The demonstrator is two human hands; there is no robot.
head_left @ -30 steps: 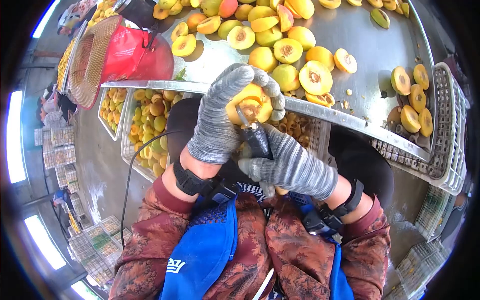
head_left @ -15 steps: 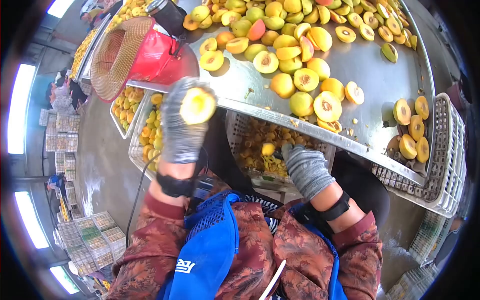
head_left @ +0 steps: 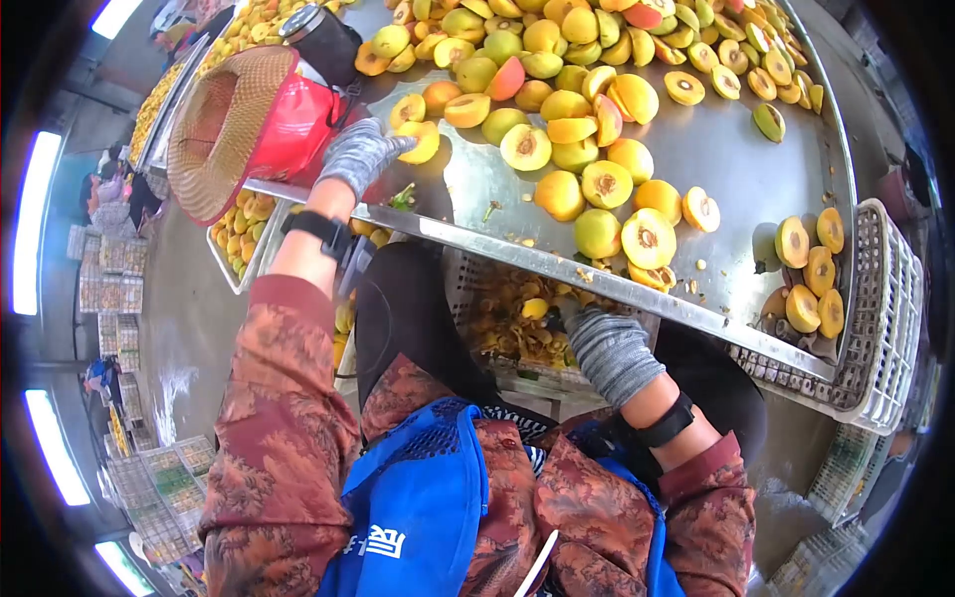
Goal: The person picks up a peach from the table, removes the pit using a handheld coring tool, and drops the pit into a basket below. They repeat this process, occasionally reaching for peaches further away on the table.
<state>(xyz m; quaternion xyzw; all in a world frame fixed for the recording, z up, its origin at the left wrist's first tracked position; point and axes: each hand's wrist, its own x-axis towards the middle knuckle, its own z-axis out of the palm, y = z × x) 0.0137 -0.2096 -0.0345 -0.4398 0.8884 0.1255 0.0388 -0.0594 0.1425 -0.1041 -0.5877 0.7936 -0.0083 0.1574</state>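
My left hand point(head_left: 360, 157), in a grey knit glove, reaches over the left end of the metal table. Its thumb and fingers close on the edge of a cut peach half point(head_left: 422, 143). Another peach half point(head_left: 408, 109) lies just beyond it. Below the table edge, my gloved right hand point(head_left: 609, 343) is curled above a crate of peach scraps point(head_left: 507, 333). A dark bit shows at its fingertips, but what it grips is mostly hidden. Close by is a small yellow piece point(head_left: 534, 307).
Many peach halves point(head_left: 597, 109) cover the metal table point(head_left: 736, 249). A straw hat point(head_left: 224, 129), red bag point(head_left: 293, 124) and dark flask point(head_left: 323, 42) sit at the left. Crates of peaches point(head_left: 239, 234) stand below; a white crate point(head_left: 885, 318) is at right.
My left hand has moved forward from above the crates to the peach half on the table. The pitted half it held no longer shows. My right hand has stayed nearly still.
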